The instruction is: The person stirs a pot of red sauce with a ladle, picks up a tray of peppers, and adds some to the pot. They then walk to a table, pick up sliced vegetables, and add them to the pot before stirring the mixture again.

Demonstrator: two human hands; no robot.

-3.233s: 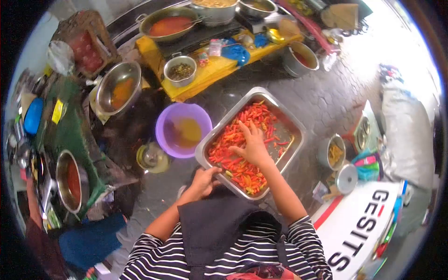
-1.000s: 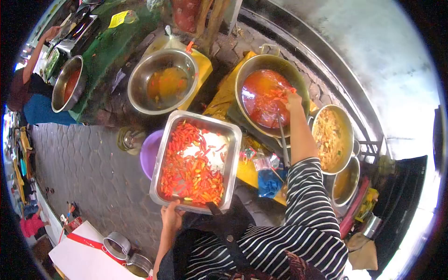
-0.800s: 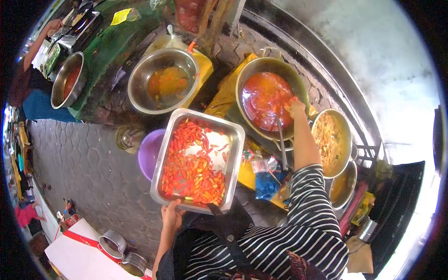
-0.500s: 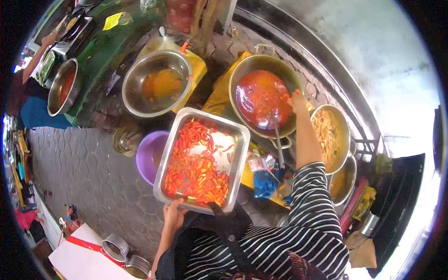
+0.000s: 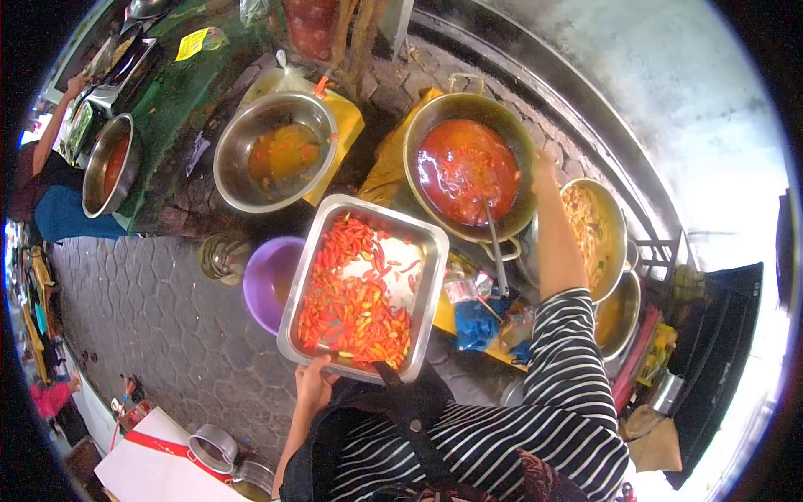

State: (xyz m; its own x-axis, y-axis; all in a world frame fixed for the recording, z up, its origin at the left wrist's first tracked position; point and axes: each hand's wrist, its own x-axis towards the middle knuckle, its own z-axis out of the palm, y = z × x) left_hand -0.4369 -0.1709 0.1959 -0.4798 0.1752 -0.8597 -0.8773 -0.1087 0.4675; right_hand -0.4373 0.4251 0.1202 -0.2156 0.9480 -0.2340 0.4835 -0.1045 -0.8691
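My left hand grips the near edge of a square metal tray, its fingers closed on the rim. Red and orange chillies cover much of the tray's floor, leaving a bare patch at the right. Beyond the tray stands a large two-handled pot of red, oily sauce, a ladle leaning in it. My right hand is at the pot's right rim, blurred, so its fingers and anything in them cannot be made out.
Right of the pot are a pot of pale sliced food and another pot. A metal basin of orange liquid and a purple bucket stand left. Another person's arm reaches over a pan at far left.
My right hand has moved from over the sauce, where red bits showed at its fingers, outward to the pot's right rim. My left hand and the tray stay nearly still.
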